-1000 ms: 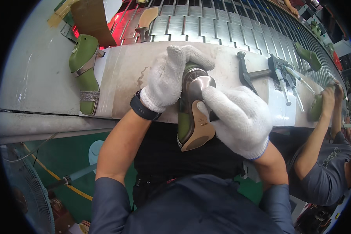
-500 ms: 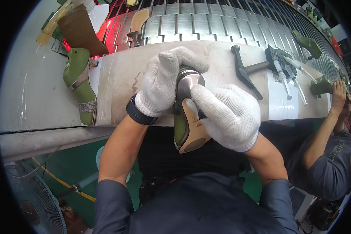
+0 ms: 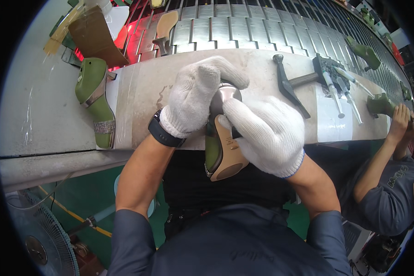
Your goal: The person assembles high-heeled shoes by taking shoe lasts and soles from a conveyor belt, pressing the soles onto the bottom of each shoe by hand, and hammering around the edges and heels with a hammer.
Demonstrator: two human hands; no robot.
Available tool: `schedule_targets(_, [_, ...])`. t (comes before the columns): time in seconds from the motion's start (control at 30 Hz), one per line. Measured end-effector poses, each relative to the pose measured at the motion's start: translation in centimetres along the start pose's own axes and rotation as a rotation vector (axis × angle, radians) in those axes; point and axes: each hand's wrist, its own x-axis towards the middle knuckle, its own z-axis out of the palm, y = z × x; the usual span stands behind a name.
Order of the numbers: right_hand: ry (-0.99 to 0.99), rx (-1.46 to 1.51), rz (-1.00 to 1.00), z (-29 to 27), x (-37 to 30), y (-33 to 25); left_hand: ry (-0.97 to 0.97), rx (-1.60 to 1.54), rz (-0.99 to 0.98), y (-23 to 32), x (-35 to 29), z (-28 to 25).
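Note:
Between my hands is a shoe on a green last, its tan sole [image 3: 230, 158] turned up and its toe end toward me. My left hand [image 3: 195, 94], in a white knit glove, curls round the shiny metallic back part [image 3: 227, 94] of the shoe. Closed on the shoe's right side, my right hand [image 3: 271, 135] wears the same kind of glove. Its thumb presses near the back end of the sole. The fingers behind the shoe are partly hidden.
A hammer [image 3: 287, 87] lies right of my hands, beside a dark block [image 3: 325, 64] and several syringes [image 3: 333, 94]. Another sandal on a green last [image 3: 94, 92] stands left. Beyond the bench runs a slatted metal conveyor [image 3: 244, 30]. A co-worker's hand [image 3: 399, 123] holds a green last at right.
My left fingers have shifted slightly right, covering more of the shoe's back end. My right hand has moved slightly left. The shoe stays nearly in place.

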Motion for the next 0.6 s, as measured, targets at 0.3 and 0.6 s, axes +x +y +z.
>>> schedule_targets(0.3, [0.069,0.486,0.632,1.3,2.6,1.2,0.056,-0.221,-0.260,-1.6,2.2,-2.9])
schedule_targets(0.6, [-0.197,0.523,0.849,-2.8,4.8,0.8,0.136,-0.024,-0.137,-1.1,3.0,-1.5])
